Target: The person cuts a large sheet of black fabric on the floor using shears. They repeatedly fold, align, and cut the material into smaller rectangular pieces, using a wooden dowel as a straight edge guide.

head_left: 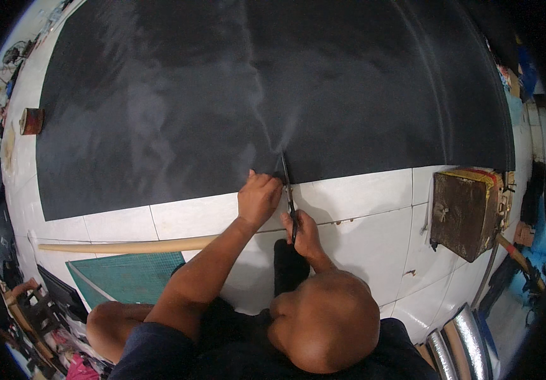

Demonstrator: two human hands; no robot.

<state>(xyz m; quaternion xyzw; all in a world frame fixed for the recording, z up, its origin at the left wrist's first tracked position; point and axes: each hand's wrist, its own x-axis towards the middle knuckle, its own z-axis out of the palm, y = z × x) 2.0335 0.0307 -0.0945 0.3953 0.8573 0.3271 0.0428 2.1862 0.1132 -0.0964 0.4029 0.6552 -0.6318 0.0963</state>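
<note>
A large sheet of black material [178, 107] spreads over the floor, its near edge just beyond my hands. My right hand [304, 235] is closed around the handles of dark scissors [290, 191]. Their blades point away from me and reach across the near edge onto the sheet, where a pale crease runs off from the tips. Just left of the blades, my left hand [260, 195] has its fingers curled on the sheet's near edge, apparently pinching it; the fingertips are partly hidden.
White floor tiles [361, 253] lie under everything. Left of me are a long tan stick [127, 246] and a green cutting mat [140, 282]. A rusty can [31, 121] stands by the sheet's left edge. On the right are a worn brown box [463, 212] and silvery rolls [469, 335].
</note>
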